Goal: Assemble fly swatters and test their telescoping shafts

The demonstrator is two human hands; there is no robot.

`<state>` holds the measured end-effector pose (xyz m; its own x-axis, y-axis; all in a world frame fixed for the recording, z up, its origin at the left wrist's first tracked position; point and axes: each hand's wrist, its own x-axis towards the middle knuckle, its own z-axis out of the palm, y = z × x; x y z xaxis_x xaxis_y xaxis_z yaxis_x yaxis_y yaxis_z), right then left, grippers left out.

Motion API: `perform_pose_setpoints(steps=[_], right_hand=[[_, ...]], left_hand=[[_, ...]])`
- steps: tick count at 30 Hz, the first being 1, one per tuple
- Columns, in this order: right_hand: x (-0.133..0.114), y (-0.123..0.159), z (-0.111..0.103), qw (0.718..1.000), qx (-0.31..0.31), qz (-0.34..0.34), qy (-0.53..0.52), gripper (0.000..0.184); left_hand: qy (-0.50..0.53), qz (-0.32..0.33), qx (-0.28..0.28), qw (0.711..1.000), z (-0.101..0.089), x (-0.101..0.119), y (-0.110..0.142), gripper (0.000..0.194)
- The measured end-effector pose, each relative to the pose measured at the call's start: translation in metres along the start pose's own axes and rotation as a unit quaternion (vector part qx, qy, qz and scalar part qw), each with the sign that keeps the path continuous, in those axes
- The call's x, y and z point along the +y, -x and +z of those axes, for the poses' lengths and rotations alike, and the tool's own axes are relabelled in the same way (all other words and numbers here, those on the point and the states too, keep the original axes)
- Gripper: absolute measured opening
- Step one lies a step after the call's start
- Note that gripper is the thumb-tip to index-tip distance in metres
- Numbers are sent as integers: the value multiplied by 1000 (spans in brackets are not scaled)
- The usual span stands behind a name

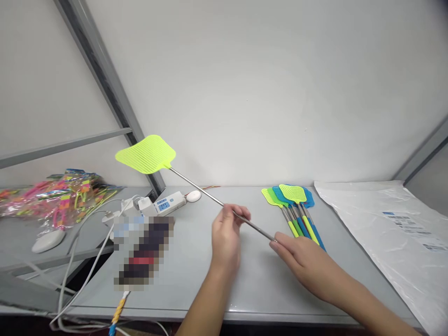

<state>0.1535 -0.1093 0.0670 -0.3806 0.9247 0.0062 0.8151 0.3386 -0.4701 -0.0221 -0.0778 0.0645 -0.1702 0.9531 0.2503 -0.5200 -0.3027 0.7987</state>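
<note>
A fly swatter (149, 155) with a yellow-green mesh head and a long thin metal rod slants across the view, its head up at the left. My left hand (227, 231) is closed around the middle of the rod. Farther down, my right hand (303, 261) grips the lower end, and its fingers hide the handle. Just beyond my right hand lies a bunch of fly swatters (294, 193) in yellow, green and blue, their heads overlapping toward the wall.
A white plastic mailing bag (378, 224) covers the table's right side. On the left are a power strip (170, 204) with plugs and cables, a blurred-out object (147, 252), a white round device (193, 196) and colourful bagged items (66, 196). Metal frame posts (105, 79) rise behind.
</note>
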Motion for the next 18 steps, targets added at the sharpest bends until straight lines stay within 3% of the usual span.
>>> perform_pose_setpoints(steps=[7,12,15,18], right_hand=[[8,13,1,1000,-20,-4,12,44],[16,20,-4,1000,-30,0,-4,44],[19,16,-9,1000,-23,4,-18,45],[18,6,-13,1000,-12,5,-8,44]], left_hand=[[131,64,137,980,-15,46,-44,29],[148,83,162,972,-14,43,-51,33],[77,65,130,986,-1,19,-33,37],[1,-6,29,1000,11,-4,-13,39]])
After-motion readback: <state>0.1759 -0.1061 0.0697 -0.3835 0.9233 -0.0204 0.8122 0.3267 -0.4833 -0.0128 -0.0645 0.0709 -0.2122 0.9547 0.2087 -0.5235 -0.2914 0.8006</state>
